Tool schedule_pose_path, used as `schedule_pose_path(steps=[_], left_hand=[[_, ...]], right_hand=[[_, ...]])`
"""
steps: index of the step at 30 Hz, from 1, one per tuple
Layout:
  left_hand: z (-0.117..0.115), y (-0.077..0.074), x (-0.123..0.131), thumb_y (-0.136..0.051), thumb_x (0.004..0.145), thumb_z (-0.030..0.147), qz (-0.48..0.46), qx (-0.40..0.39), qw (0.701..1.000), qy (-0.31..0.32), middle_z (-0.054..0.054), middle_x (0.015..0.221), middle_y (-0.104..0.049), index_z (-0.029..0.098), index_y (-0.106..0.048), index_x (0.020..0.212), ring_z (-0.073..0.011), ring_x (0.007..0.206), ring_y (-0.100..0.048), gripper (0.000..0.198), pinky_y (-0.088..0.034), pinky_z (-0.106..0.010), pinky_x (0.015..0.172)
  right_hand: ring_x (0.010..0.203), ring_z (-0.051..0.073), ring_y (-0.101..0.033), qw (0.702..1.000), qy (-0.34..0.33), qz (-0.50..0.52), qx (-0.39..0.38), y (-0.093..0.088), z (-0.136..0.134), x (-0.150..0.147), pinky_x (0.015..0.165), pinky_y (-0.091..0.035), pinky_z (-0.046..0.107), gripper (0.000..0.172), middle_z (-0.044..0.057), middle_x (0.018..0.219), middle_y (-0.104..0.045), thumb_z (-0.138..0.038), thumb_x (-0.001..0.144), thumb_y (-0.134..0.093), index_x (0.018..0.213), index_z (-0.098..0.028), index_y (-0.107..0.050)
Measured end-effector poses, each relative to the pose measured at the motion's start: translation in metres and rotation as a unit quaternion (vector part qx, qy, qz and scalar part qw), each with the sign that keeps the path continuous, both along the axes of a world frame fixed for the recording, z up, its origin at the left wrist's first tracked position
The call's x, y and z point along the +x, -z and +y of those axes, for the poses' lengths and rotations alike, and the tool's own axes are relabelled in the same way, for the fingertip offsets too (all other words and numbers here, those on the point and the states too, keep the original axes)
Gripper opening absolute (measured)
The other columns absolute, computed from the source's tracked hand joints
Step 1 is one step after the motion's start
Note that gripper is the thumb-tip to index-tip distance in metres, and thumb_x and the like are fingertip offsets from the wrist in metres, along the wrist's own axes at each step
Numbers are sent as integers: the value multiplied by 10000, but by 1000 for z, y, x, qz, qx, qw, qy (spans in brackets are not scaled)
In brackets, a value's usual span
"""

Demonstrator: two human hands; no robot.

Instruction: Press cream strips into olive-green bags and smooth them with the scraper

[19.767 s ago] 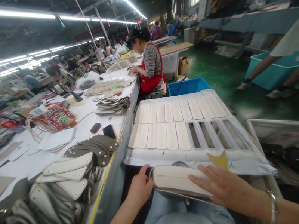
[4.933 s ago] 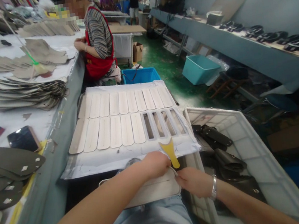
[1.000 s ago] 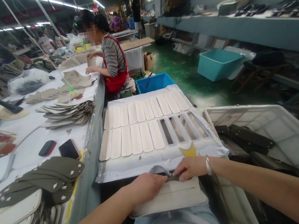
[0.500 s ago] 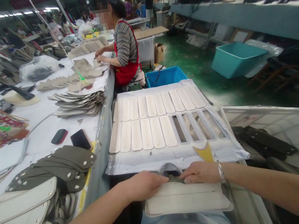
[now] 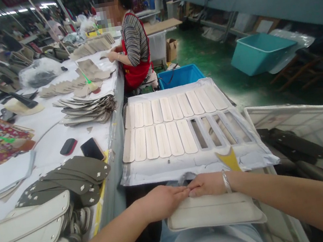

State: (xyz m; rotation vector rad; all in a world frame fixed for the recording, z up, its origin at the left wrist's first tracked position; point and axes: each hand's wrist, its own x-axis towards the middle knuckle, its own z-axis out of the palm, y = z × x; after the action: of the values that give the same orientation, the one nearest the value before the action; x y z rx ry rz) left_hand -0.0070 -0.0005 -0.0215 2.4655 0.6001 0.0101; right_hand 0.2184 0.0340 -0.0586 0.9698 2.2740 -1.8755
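On my lap lies a cream stitched panel piece (image 5: pixel 215 212) with rounded corners and a grey curved strap (image 5: pixel 187 177) at its far edge. Along that far edge my left hand (image 5: pixel 163 202) rests, its fingers stretched out toward the right. My right hand (image 5: pixel 206 184), with a bracelet at the wrist, lies flat from the other side, and its fingertips meet those of the left. What is beneath the palms and where the thumbs sit is hidden. Just beyond them is a white padded board (image 5: pixel 151 171) bearing rows of cream rounded strips (image 5: pixel 163 141).
Cream strap pieces (image 5: pixel 27 222) and dark grey pieces (image 5: pixel 63 181) are piled on the left table, near a phone (image 5: pixel 92 149). A white crate (image 5: pixel 300 109) stands at right. A person in a red apron (image 5: pixel 138 75) works ahead, beside a blue bin (image 5: pixel 182 76).
My hands have come together until their fingertips meet, and the grey material between them is now covered. The view has shifted slightly.
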Motion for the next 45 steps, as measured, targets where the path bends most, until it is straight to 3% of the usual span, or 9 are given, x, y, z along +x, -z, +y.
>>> schedule_pose_path(steps=[6, 13, 25, 28, 33, 36, 38, 41, 45], left_hand=[[-7, -12, -19, -388, 896, 201, -42, -20, 996, -70, -82, 1233, -566, 170, -507, 1216, -155, 1146, -514, 343, -411, -268, 978], [-19, -21, -14, -424, 850, 158, 27, 37, 995, -90, -85, 1259, -541, 185, -463, 1256, -180, 1110, -542, 408, -458, -302, 938], [-39, -8, -5, -431, 846, 145, 46, 107, 987, -107, -94, 1303, -499, 167, -446, 1281, -174, 1182, -479, 436, -421, -294, 984], [-39, -10, 0, -427, 854, 166, 47, 118, 985, -117, -93, 1287, -515, 168, -479, 1255, -182, 1168, -494, 404, -426, -299, 981], [-41, -29, 17, -421, 864, 196, 74, 157, 978, -113, -109, 1207, -578, 156, -546, 1178, -208, 1116, -534, 340, -433, -358, 969], [-49, -44, 31, -477, 841, 232, 114, 167, 969, -145, -101, 1206, -580, 166, -570, 1139, -257, 1156, -493, 319, -376, -469, 997], [-59, -48, 45, -528, 820, 282, 116, 172, 963, -175, -102, 1237, -555, 169, -561, 1149, -282, 1181, -462, 350, -348, -510, 1001], [-78, -41, 76, -560, 809, 323, 55, 167, 964, -201, -110, 1241, -546, 165, -530, 1182, -263, 1141, -486, 406, -393, -457, 970], [-97, -22, 124, -561, 814, 252, -27, 127, 971, -200, -64, 1128, -612, 195, -591, 1065, -219, 1013, -538, 260, -447, -379, 886]], right_hand=[[834, 156, -581, 998, -30, 41, -47, 7, 5, -12, 765, -438, 253, 462, -4, 896, -657, -533, 823, -417, 1093, -231, -639], [692, 152, -530, 994, -103, -14, 26, -8, 13, -36, 656, -421, 253, 412, 20, 747, -628, -505, 830, -437, 884, -174, -678], [989, 214, -581, 991, -83, -100, -9, -38, 11, 101, 854, -411, 292, 416, 27, 1104, -646, -400, 827, -468, 1199, -244, -572], [934, 199, -597, 990, -75, -117, 8, -37, 9, 103, 813, -427, 273, 417, 26, 1039, -671, -411, 817, -469, 1165, -223, -601], [691, 181, -602, 990, -71, -101, 68, -40, 7, 66, 661, -457, 281, 360, 32, 802, -701, -460, 755, -534, 929, -201, -712], [670, 200, -604, 990, -36, -80, 111, -51, -1, 57, 658, -473, 317, 368, 50, 788, -698, -497, 745, -541, 897, -208, -710], [852, 240, -604, 986, 18, -68, 151, -60, -13, 70, 796, -456, 364, 361, 71, 916, -687, -483, 774, -516, 944, -216, -690], [1108, 251, -495, 951, 146, -2, 273, -71, -47, 110, 984, -335, 418, 327, 78, 1131, -610, -414, 817, -494, 1038, -219, -637], [1128, 222, -481, 889, 222, 42, 399, -61, -108, 152, 1004, -336, 414, 280, 86, 1185, -568, -347, 778, -591, 1024, -213, -608]])
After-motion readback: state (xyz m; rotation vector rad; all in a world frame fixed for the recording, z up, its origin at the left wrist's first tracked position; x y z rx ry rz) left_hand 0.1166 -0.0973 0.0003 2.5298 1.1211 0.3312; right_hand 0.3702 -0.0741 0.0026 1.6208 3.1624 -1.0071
